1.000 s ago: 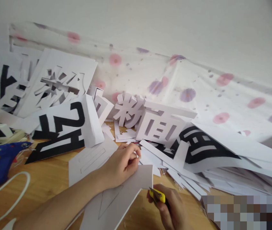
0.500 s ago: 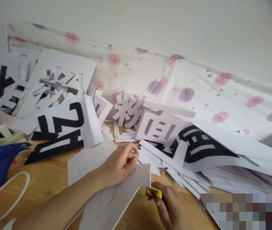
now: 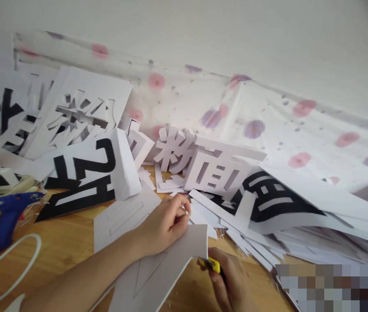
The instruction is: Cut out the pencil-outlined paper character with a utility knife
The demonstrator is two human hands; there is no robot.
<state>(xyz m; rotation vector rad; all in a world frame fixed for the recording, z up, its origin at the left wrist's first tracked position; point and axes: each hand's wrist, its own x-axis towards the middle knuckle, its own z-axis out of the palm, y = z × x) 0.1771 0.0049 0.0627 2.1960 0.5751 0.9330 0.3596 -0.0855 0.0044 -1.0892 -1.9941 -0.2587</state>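
Observation:
A white foam board (image 3: 153, 284) with pencil lines lies tilted near me, its right edge cut to an angle. Across its upper part rests my left hand (image 3: 167, 223), fingers curled together at the tips; whatever they pinch is too small to make out. My right hand (image 3: 231, 279) is wrapped round a yellow utility knife (image 3: 213, 265). The knife's front end is at the notched right edge of the board. A second pencil-marked sheet (image 3: 119, 216) lies partly under my left forearm.
White cut-out characters (image 3: 214, 169) stand at the back before a flowered curtain (image 3: 255, 108). Printed black-character sheets (image 3: 86, 173) lean at left, near a blue glue gun (image 3: 7, 221) and a white cable (image 3: 37, 247). Board strips (image 3: 255, 249) and offcuts are heaped at right.
The whole view has shifted slightly. Both hands, the board and the knife keep nearly the same places relative to one another.

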